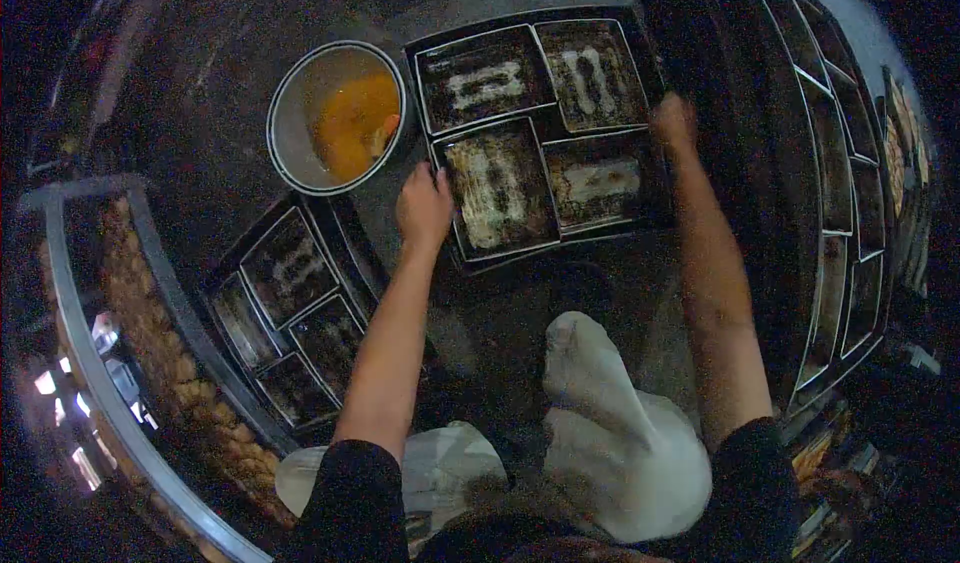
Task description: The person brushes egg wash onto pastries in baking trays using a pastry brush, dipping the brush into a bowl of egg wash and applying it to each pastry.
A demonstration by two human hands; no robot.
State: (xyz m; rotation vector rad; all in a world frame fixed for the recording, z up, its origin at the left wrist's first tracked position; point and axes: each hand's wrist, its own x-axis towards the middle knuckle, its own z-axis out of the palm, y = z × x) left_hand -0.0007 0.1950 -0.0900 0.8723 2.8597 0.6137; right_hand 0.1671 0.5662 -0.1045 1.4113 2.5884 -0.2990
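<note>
A dark tray (600,229) bearing several rectangular metal baking pans (485,88) lies between my two hands. Whitish streaks and dark stains mark the insides of the pans. My left hand (425,208) is closed around the tray's left edge, thumb toward the lower left pan. At the opposite edge, my right hand (674,123) grips the tray, its fingers partly lost in shadow. Left of the tray stands a round metal bucket (285,128) with yellow-orange liquid (345,118) in it; a small orange-and-pale object (384,135) rests at its inner right side.
Another set of pans (290,263) sits low on the left. Farther left, a metal-framed edge (85,333) borders a long row of brownish lumps (165,313). Tall stacked pans (825,163) stand close on the right. My pale-clad legs (630,443) are below the tray.
</note>
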